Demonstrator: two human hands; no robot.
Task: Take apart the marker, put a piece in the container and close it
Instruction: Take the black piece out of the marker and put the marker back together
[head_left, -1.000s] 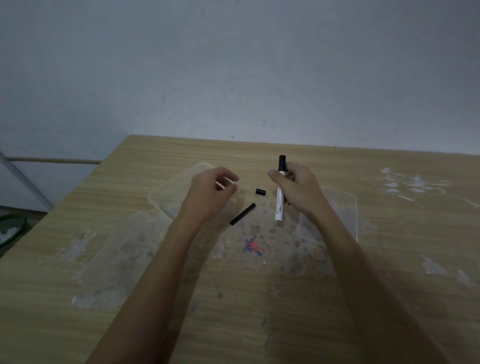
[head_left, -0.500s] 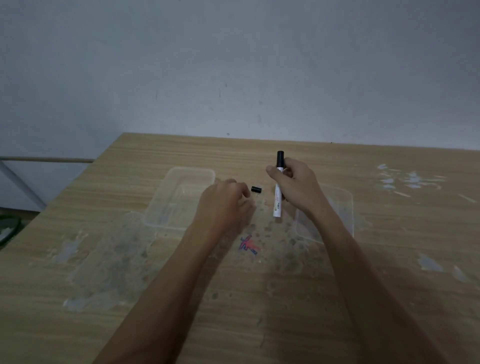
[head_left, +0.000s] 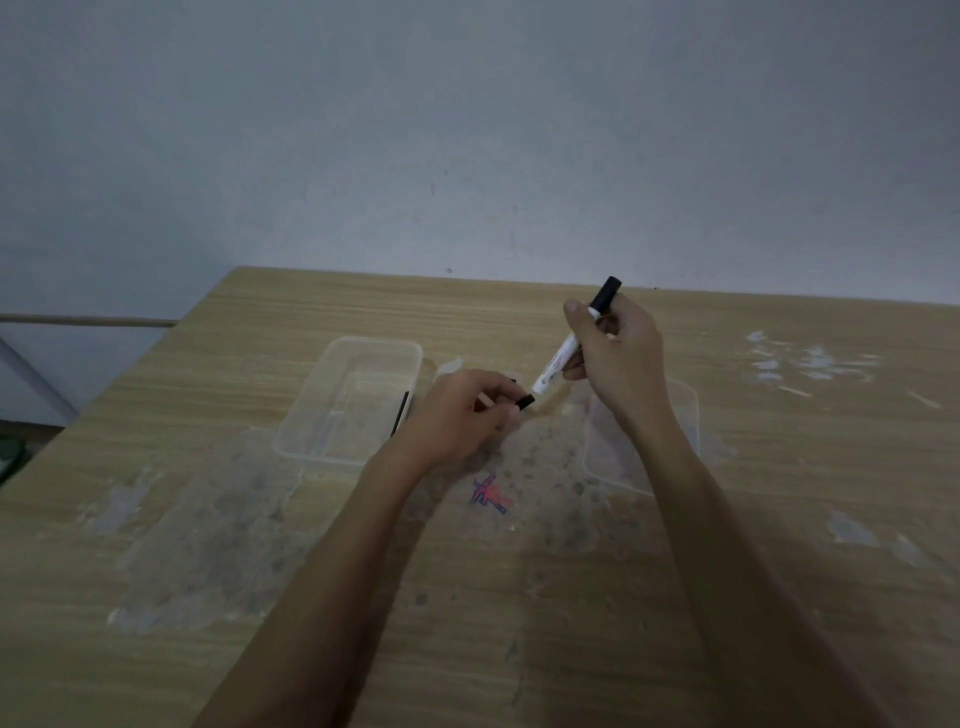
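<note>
My right hand (head_left: 621, 358) grips the marker (head_left: 557, 365), a white barrel with a black cap on its upper end, tilted over the table. My left hand (head_left: 457, 418) pinches a small black piece (head_left: 526, 401) just below the barrel's open lower end, almost touching it. A clear plastic container (head_left: 363, 341) stands open to the left of my hands. A thin black rod (head_left: 400, 413) lies along the container's right wall; I cannot tell whether it is inside or outside. The clear lid (head_left: 687, 415) lies flat on the right, partly under my right forearm.
The wooden table (head_left: 779, 519) has worn pale patches and a red and blue scribble (head_left: 491, 493) near its middle. A grey wall rises behind the far edge. The table's left edge runs diagonally at the left.
My left hand moved right to the small black piece, picked it off the table and brought it to the barrel's lower end. My right hand tilted the marker. The black rod now lies by the container.
</note>
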